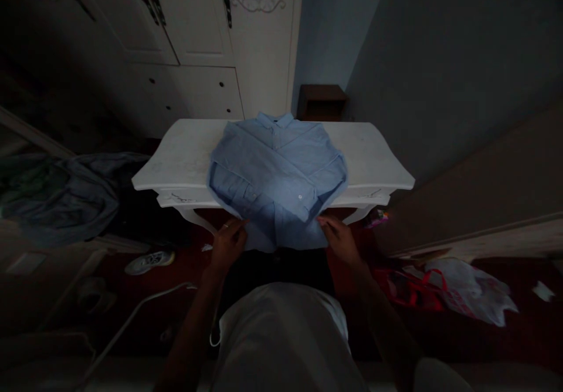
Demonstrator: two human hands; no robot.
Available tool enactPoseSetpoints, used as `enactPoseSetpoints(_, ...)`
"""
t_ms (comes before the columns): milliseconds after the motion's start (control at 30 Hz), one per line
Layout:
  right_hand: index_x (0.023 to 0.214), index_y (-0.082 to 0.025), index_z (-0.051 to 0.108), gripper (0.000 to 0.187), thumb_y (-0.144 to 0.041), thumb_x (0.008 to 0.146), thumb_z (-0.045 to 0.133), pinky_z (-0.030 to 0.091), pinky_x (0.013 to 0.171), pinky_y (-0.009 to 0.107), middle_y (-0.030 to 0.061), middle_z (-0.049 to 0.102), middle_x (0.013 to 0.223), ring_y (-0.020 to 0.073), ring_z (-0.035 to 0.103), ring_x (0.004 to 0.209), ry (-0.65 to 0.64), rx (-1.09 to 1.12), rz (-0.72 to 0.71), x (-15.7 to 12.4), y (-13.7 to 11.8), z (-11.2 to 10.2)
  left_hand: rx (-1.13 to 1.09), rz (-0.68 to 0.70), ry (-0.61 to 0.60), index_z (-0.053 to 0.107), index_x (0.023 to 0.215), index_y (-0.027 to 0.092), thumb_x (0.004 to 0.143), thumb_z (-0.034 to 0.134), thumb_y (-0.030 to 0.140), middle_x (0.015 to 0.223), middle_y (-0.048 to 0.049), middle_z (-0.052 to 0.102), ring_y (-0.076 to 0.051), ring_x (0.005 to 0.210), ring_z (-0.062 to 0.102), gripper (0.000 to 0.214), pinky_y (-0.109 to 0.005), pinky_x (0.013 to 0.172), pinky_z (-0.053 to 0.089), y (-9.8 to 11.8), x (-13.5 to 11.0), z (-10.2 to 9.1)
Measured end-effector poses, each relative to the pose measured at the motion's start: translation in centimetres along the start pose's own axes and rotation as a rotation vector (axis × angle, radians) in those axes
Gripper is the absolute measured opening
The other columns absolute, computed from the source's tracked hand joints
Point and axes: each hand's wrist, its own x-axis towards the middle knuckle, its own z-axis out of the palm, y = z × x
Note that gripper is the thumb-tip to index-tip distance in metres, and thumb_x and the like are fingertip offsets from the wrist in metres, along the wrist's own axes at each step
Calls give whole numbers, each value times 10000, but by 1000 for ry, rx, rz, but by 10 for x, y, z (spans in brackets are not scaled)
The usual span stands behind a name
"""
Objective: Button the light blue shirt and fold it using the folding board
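A light blue button-up shirt (277,163) lies on a white table (180,151), collar at the far edge. Its sleeves are crossed over the front, and the lower part hangs past the near edge. My left hand (229,242) pinches the left side of the shirt near its hem. On the other side, my right hand (341,238) grips the right side of the shirt between thumb and fingers. Both hands are closed, in front of the table and at about the same height.
Behind the table stand a white wardrobe (197,87) and a small brown cabinet (323,101). Clothes (83,192) are piled at the left. A shoe (149,262) and a white cable (145,301) lie low left. Plastic bags (466,289) sit on the floor at right.
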Motion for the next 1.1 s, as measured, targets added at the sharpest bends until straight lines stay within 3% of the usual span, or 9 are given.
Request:
enactPoseSetpoints(233,1082,-264,742,322,-208,873,503,551,863,352,42,739,1064,204,687,976,-176,69,-133,20,5,-21,-81,181,-134,739,1101,209,814,419,95,960,-59,732,-148,840,672,445,-266,747,554,-12,13,-32)
enactPoseSetpoints(533,1115,-278,708,267,-217,947,509,555,895,357,59,707,1113,200,666,1021,-178,-95,-418,36,9,-36,178,548,-142,728,1107,225,866,485,74,941,-70,756,-200,898,691,374,-366,824,523,-26,25,-56)
enactPoseSetpoints(667,1044,-266,704,224,-241,963,497,555,847,371,72,708,1026,207,660,962,-188,-147,-508,44,6,-41,250,628,-98,726,1069,220,904,516,129,909,-68,747,-200,878,686,282,-373,836,503,-28,32,-63)
enactPoseSetpoints(767,954,-258,690,169,-272,945,522,523,881,422,88,685,1053,235,633,1011,-158,-172,-510,47,2,-47,223,596,-47,732,991,237,898,530,139,929,-58,722,-190,903,662,243,-355,842,503,-28,35,-67)
enactPoseSetpoints(900,905,-251,571,119,-324,948,488,422,1024,504,105,599,1291,275,519,1254,-151,20,-411,49,0,-53,43,374,26,674,885,208,879,503,185,1148,-99,647,-227,1130,594,172,-395,943,489,-22,34,-72)
enactPoseSetpoints(1000,937,-274,466,107,-372,971,437,502,915,435,79,670,1122,236,632,1081,-173,272,-233,51,5,-56,-181,213,-28,560,893,209,868,492,260,1210,-116,644,-254,1227,557,88,-441,1016,453,-19,35,-78)
enactPoseSetpoints(1100,1038,-275,477,159,-405,951,450,537,764,359,61,664,987,215,660,894,-137,289,-91,59,7,-58,-239,64,-137,534,966,218,828,525,355,1036,-76,703,-257,1073,635,195,-426,960,487,-17,42,-85)
